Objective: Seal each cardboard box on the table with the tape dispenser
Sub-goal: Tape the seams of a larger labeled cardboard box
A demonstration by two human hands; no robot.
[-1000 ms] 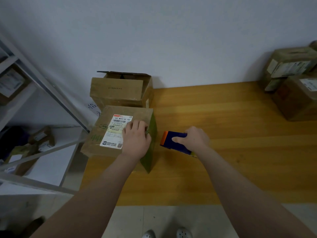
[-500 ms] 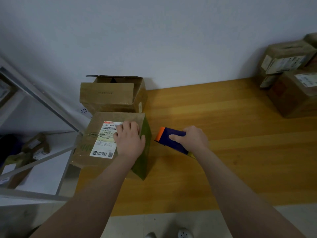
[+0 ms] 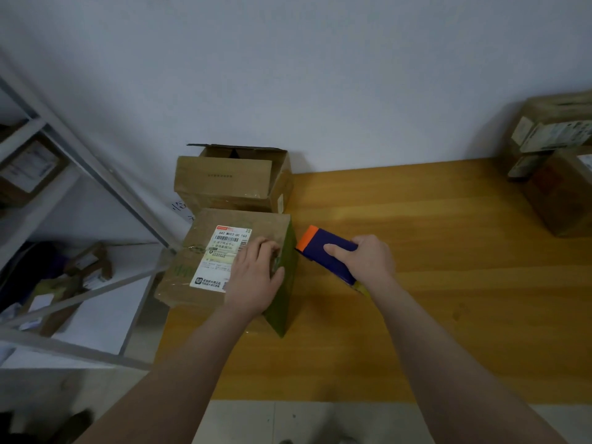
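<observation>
Behind the labelled box an open box stands with flaps up, contents hidden. Far to its right sit more boxes on the table; to its left a rack holds small parcels. Your left hand rests on the labelled box, fingers loosely bent. Your right hand grips the dispenser just right of it, orange end toward the box.

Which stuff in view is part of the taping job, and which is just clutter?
Job: tape dispenser in right hand; labelled box under left hand; open box behind it; far-right boxes on the table.
Clutter: metal shelf; small boxes on it.
</observation>
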